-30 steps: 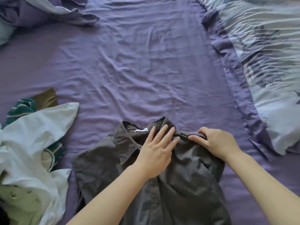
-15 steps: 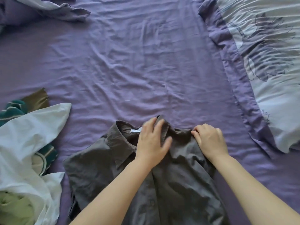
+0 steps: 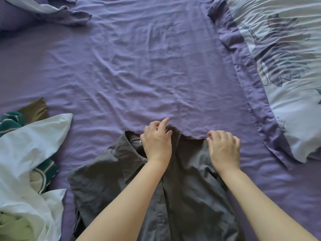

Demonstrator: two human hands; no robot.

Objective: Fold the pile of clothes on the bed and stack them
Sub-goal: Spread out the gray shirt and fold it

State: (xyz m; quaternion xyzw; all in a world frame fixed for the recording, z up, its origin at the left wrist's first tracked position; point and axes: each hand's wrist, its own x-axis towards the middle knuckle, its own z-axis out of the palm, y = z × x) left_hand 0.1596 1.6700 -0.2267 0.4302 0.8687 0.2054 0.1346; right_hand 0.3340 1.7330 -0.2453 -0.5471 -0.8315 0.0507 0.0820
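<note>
A dark grey button shirt (image 3: 187, 185) lies flat on the purple bed sheet (image 3: 139, 66), collar pointing away from me. My left hand (image 3: 157, 141) sits on the collar with curled fingers pinching its far edge. To its right, my right hand (image 3: 224, 148) grips the shirt's shoulder edge, fingers bent over the fabric. A heap of unfolded clothes (image 3: 26, 162) lies at the left: a white garment on top, a green striped one and a light green one beneath.
A patterned light blue duvet (image 3: 286, 75) with a purple border covers the right side of the bed. Crumpled purple bedding (image 3: 52, 13) lies at the far left corner. Wrinkled sheet stretches beyond the shirt.
My left hand has gone from lying flat on the shirt to pinching the collar's far edge. My right hand has curled tighter on the shoulder edge. The view shifted slightly.
</note>
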